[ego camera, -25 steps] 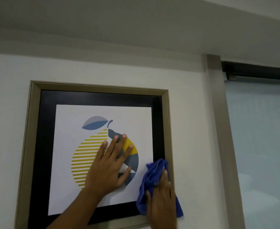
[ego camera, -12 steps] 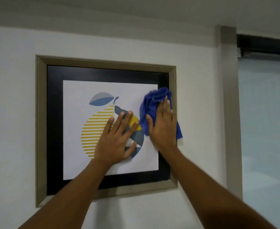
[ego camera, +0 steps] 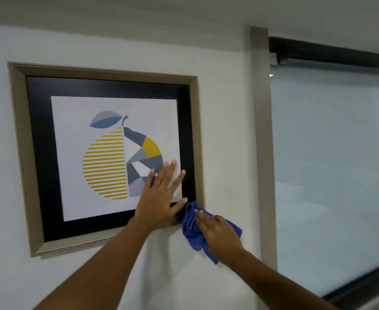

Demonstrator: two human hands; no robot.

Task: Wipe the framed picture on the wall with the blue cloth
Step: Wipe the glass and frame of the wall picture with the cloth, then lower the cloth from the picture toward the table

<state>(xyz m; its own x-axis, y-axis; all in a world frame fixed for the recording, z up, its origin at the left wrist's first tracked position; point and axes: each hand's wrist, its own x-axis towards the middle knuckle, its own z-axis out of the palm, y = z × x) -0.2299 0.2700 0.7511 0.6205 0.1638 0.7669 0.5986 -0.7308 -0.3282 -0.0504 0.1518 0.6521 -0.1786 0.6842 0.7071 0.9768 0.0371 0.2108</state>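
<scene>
The framed picture hangs on the white wall: a beige frame, a black mat and a print of a yellow-striped, grey and blue fruit. My left hand lies flat with fingers spread on the glass at the picture's lower right. My right hand presses the bunched blue cloth against the frame's lower right corner and the wall just below it. The corner itself is hidden behind the cloth and hands.
A beige vertical post runs down the wall right of the picture. Beyond it is a large frosted glass pane with a dark rail along its top and a dark sill at the lower right.
My right hand has swept the cloth down from the picture's upper right to its lower right corner. My left hand has slid from the print's middle down and to the right.
</scene>
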